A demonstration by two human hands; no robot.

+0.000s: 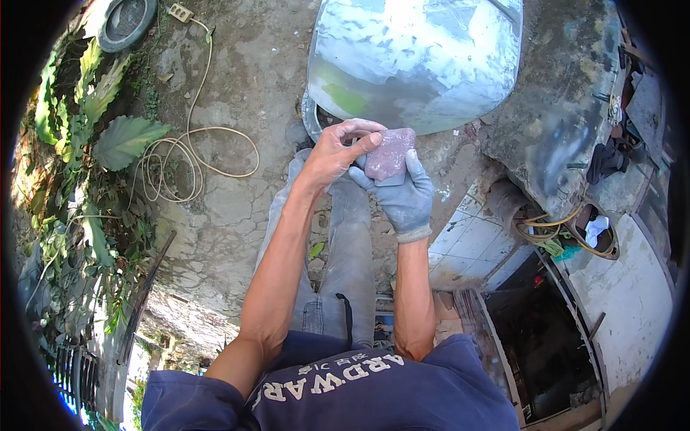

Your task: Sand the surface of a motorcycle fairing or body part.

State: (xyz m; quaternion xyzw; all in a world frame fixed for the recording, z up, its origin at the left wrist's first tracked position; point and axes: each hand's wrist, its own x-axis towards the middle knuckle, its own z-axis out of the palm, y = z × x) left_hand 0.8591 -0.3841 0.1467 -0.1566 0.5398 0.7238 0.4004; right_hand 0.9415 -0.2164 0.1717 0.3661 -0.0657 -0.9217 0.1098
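Observation:
A worn piece of purple sandpaper [392,153], dusted with white powder, is between my hands at the middle of the view. My right hand [404,201], in a grey glove, grips it from below and the right side, thumb up along its edge. A grey layer shows under its lower edge. My bare left hand [338,152] is closed, thumb and fingers pinching its upper left edge. Just beyond my hands is a large curved panel [410,79], with patchy white, grey and green paint and a smooth sanded look.
A coiled cream extension cord [194,169] lies on the cracked ground at left, running to a socket block [180,12]. Leafy plants [93,144] line the left side. A concrete slab [553,108] and a hose [550,224] are at right, above white tiles [471,233].

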